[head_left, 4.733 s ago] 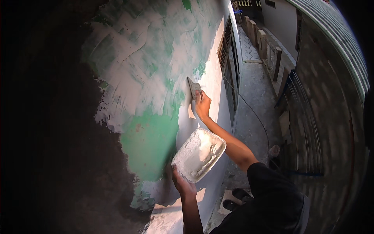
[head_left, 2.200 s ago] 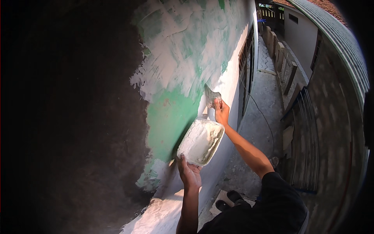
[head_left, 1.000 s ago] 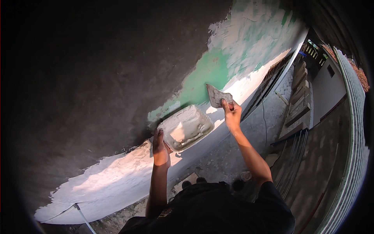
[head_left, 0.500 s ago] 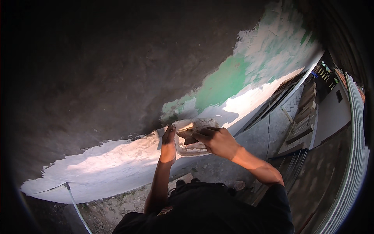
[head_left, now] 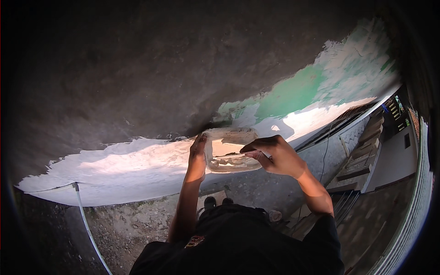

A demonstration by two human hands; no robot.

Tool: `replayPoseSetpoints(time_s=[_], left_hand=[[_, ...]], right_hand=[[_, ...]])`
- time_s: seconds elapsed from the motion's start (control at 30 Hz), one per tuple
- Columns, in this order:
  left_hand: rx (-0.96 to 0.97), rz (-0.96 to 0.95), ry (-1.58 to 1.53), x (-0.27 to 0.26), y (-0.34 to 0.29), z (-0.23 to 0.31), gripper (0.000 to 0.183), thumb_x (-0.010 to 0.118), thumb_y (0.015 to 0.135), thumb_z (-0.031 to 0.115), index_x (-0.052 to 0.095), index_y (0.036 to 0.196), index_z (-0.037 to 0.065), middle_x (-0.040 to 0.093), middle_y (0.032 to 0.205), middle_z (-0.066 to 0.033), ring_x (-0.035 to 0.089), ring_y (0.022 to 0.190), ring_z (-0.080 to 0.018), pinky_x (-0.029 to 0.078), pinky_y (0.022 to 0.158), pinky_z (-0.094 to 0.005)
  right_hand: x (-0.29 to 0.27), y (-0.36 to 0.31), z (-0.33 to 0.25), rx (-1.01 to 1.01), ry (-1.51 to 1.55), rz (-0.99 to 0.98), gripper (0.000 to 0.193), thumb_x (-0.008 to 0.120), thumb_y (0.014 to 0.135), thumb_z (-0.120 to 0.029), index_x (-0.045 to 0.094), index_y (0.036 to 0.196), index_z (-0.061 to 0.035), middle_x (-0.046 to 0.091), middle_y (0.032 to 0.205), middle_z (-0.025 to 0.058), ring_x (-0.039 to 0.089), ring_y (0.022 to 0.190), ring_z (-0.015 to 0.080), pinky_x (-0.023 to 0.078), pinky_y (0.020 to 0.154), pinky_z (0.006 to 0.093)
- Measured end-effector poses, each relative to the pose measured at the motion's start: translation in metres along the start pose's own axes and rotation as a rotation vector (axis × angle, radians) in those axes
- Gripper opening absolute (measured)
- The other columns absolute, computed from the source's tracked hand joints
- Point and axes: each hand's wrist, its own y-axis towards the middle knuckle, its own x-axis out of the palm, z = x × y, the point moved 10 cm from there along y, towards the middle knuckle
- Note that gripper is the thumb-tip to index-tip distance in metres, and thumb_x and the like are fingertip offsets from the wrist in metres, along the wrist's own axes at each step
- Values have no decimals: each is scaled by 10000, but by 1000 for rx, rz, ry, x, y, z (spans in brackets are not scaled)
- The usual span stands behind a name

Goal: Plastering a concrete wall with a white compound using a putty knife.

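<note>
Scraper [head_left: 234, 154] moved from wall [head_left: 133, 162] to tray [head_left: 233, 169], right hand [head_left: 278, 156] pinching it; left hand [head_left: 197, 158] clasps tray. Wall partly white; green patch [head_left: 293, 94] left uncovered.

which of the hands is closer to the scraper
Right. The right hand grips the scraper at one end, from the tray's right; the left hand is farther off, holding the left side of the tray.

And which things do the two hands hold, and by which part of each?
The left hand holds the tray by its left side; the right hand holds the scraper by its right end.
</note>
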Motion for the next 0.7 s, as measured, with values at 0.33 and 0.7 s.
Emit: replayPoseSetpoints(time_s=[0.33,0.7], left_hand=[[-71,-44,-145,-9,-11,1,494,493,994,250,436,1369,-66,510,1350,-125,449,1269,-180,307,1082,-303],[-49,-41,-114,-16,-9,-5,358,479,1021,249,553,1258,-8,584,1191,-32,498,1129,-104,345,1007,-261]], right_hand=[[10,13,-27,-9,29,-39,267,638,773,29,657,1038,4,694,936,183,670,804,357,536,726,399],[40,3,-36,-81,-102,-144,273,649,748,38,654,1014,-22,685,915,143,668,790,344,541,680,405]])
